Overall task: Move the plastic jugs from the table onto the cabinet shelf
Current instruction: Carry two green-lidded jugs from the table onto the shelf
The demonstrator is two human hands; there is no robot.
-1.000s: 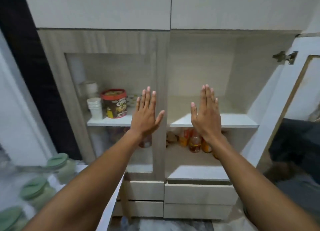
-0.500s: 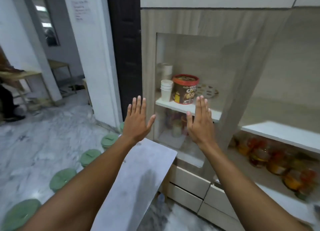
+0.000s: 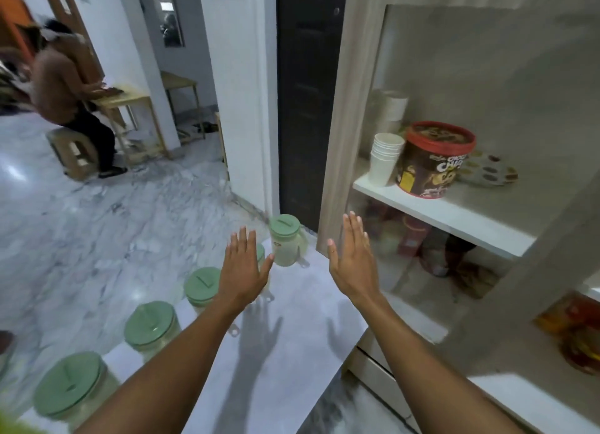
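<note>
Both hands (image 3: 242, 272) (image 3: 352, 261) hover empty, fingers spread, above the table (image 3: 292, 329). Jugs (image 3: 285, 240) wait at ten o'clock; grip one squarely by the body.

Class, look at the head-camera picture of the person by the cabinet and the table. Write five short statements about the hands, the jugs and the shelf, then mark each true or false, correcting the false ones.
1. Both hands are empty, fingers spread. True: the left hand and the right hand hold nothing.
2. The jugs have red lids. False: the jugs on the table have green lids, like the far jug.
3. A jug already stands on the cabinet shelf. False: the shelf holds a red-lidded tub, stacked white cups and a patterned plate, no jug.
4. The jugs stand in a row along the table's left edge. True.
5. The right hand grips the tub. False: it is clear of the tub, below shelf level.
</note>
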